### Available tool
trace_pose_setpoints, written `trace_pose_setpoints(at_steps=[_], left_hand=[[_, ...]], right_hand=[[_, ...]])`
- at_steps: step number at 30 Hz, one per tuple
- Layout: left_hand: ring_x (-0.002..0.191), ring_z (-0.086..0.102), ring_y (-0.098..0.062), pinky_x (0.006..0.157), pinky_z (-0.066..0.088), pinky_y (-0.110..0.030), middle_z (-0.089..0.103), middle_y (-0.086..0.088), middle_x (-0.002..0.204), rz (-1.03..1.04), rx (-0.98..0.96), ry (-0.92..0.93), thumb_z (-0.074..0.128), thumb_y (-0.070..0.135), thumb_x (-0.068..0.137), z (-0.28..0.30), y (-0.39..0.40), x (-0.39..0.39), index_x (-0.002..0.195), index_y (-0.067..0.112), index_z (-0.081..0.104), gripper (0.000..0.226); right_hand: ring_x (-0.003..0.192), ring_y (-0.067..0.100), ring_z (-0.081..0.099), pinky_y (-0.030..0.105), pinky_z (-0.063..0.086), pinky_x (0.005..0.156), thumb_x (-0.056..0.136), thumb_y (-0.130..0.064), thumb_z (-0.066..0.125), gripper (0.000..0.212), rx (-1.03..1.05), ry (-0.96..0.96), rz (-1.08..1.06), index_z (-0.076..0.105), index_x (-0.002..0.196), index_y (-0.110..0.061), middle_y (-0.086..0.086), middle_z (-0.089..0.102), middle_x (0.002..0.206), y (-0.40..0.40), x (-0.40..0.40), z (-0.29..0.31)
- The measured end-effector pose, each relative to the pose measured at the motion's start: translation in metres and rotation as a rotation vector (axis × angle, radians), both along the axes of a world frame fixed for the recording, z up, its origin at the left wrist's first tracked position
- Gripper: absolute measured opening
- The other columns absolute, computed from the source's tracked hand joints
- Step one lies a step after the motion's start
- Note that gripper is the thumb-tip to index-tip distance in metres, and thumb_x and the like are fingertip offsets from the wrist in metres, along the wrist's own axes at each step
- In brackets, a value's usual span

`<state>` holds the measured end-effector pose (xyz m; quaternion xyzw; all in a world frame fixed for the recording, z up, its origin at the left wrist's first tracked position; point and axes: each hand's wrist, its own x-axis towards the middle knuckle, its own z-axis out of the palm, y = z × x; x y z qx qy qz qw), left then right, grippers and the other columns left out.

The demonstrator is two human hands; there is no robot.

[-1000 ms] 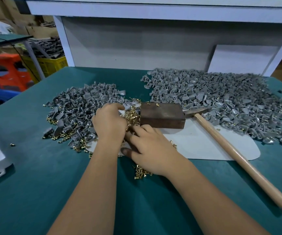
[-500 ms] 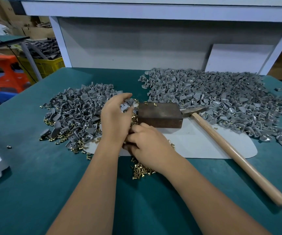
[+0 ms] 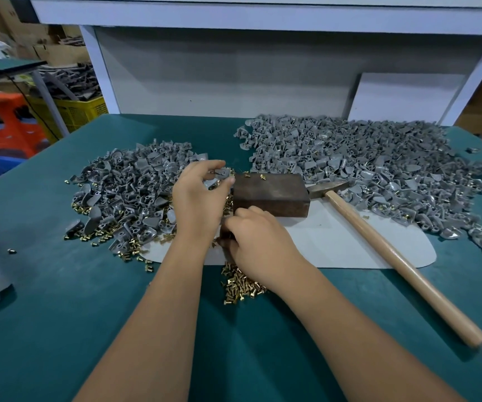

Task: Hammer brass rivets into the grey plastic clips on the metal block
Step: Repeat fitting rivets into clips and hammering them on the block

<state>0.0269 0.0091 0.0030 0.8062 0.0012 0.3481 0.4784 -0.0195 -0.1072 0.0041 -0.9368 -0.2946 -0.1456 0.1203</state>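
Left hand (image 3: 202,195): fingers pinch a grey plastic clip (image 3: 218,178) just left of the metal block (image 3: 271,194).
Right hand (image 3: 258,245): fingers curled down among the brass rivets (image 3: 241,285) in front of the block; what it grasps, cannot tell.
Block: on a pale mat (image 3: 335,242) on the green counter (image 3: 59,314), two rivets on top.
Hammer (image 3: 379,242): lying untouched, head against the block's right end.
Clip piles: one left (image 3: 129,192), a larger one right (image 3: 364,163).

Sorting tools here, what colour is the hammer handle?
Pale natural wood, light tan. The hammer handle shows best in the head view.
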Motion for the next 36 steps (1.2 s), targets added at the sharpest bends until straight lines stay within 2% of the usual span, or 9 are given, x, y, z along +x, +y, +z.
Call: trace_pose_setpoints(at_steps=[5, 10, 13, 16, 19, 23, 30, 33, 36], left_hand=[[0.089, 0.056, -0.002, 0.079, 0.040, -0.006, 0.064, 0.010, 0.102, -0.021, -0.003, 0.021, 0.078, 0.017, 0.082, -0.002, -0.004, 0.000, 0.108, 0.018, 0.072, 0.026], [0.094, 0.062, -0.005, 0.084, 0.050, -0.018, 0.067, 0.007, 0.107, -0.052, -0.147, 0.010, 0.075, 0.017, 0.085, 0.004, -0.009, -0.002, 0.107, 0.023, 0.070, 0.024], [0.098, 0.064, -0.009, 0.087, 0.054, -0.026, 0.068, 0.006, 0.108, -0.090, -0.236, 0.035, 0.074, 0.015, 0.086, 0.007, -0.014, -0.003, 0.109, 0.023, 0.068, 0.024], [0.098, 0.064, -0.006, 0.085, 0.054, -0.021, 0.067, 0.011, 0.105, -0.146, -0.252, 0.101, 0.073, 0.014, 0.087, 0.006, -0.021, -0.003, 0.111, 0.025, 0.067, 0.027], [0.095, 0.064, -0.003, 0.080, 0.053, -0.016, 0.064, 0.017, 0.101, -0.211, -0.246, 0.144, 0.074, 0.013, 0.087, 0.003, -0.025, -0.003, 0.110, 0.029, 0.065, 0.030], [0.095, 0.062, 0.000, 0.079, 0.049, -0.015, 0.065, 0.020, 0.098, -0.198, -0.205, 0.166, 0.075, 0.021, 0.085, -0.001, -0.027, -0.002, 0.114, 0.029, 0.065, 0.031], [0.089, 0.058, 0.005, 0.073, 0.046, -0.013, 0.064, 0.022, 0.095, -0.144, -0.098, 0.188, 0.074, 0.029, 0.084, -0.003, -0.029, -0.005, 0.118, 0.027, 0.066, 0.035], [0.081, 0.054, 0.009, 0.067, 0.040, -0.011, 0.067, 0.019, 0.096, -0.094, -0.024, 0.195, 0.072, 0.032, 0.084, -0.003, -0.029, -0.007, 0.114, 0.030, 0.068, 0.030], [0.087, 0.058, 0.001, 0.073, 0.045, -0.015, 0.069, 0.014, 0.103, -0.096, 0.023, 0.185, 0.073, 0.032, 0.084, -0.004, -0.030, -0.007, 0.111, 0.030, 0.070, 0.027]], right_hand=[[0.096, 0.031, 0.047, 0.030, 0.022, 0.073, 0.082, -0.003, 0.053, 0.016, -0.038, -0.002, -0.014, 0.058, 0.098, -0.005, 0.012, 0.057, 0.098, 0.001, -0.002, 0.002], [0.089, 0.031, 0.052, 0.034, 0.031, 0.073, 0.078, -0.001, 0.056, 0.014, 0.009, -0.056, 0.000, 0.059, 0.090, -0.007, 0.012, 0.060, 0.090, -0.005, 0.002, 0.007], [0.091, 0.024, 0.055, 0.037, 0.036, 0.080, 0.083, -0.006, 0.059, 0.015, 0.248, -0.219, -0.160, 0.063, 0.095, -0.014, 0.002, 0.063, 0.092, -0.018, 0.010, 0.009], [0.100, 0.017, 0.051, 0.037, 0.039, 0.092, 0.088, -0.013, 0.056, 0.018, 0.517, -0.230, -0.352, 0.060, 0.105, -0.020, -0.005, 0.060, 0.102, -0.034, 0.018, 0.010], [0.104, 0.016, 0.047, 0.032, 0.040, 0.090, 0.091, -0.011, 0.055, 0.019, 0.613, -0.124, -0.393, 0.058, 0.109, -0.018, -0.004, 0.057, 0.106, -0.046, 0.026, 0.006], [0.104, 0.016, 0.045, 0.023, 0.033, 0.084, 0.092, -0.011, 0.055, 0.019, 0.566, -0.172, -0.427, 0.059, 0.109, -0.016, -0.002, 0.057, 0.107, -0.048, 0.028, 0.002], [0.104, 0.019, 0.048, 0.028, 0.041, 0.082, 0.093, -0.007, 0.052, 0.019, 0.647, -0.137, -0.487, 0.059, 0.110, -0.014, 0.000, 0.055, 0.107, -0.050, 0.029, 0.004], [0.098, 0.019, 0.051, 0.028, 0.042, 0.073, 0.091, -0.010, 0.054, 0.016, 0.681, -0.187, -0.534, 0.061, 0.105, -0.016, -0.001, 0.057, 0.102, -0.053, 0.027, 0.003], [0.095, 0.018, 0.053, 0.031, 0.045, 0.069, 0.090, -0.014, 0.057, 0.014, 0.649, -0.216, -0.542, 0.062, 0.102, -0.019, -0.004, 0.060, 0.098, -0.050, 0.025, 0.002]])
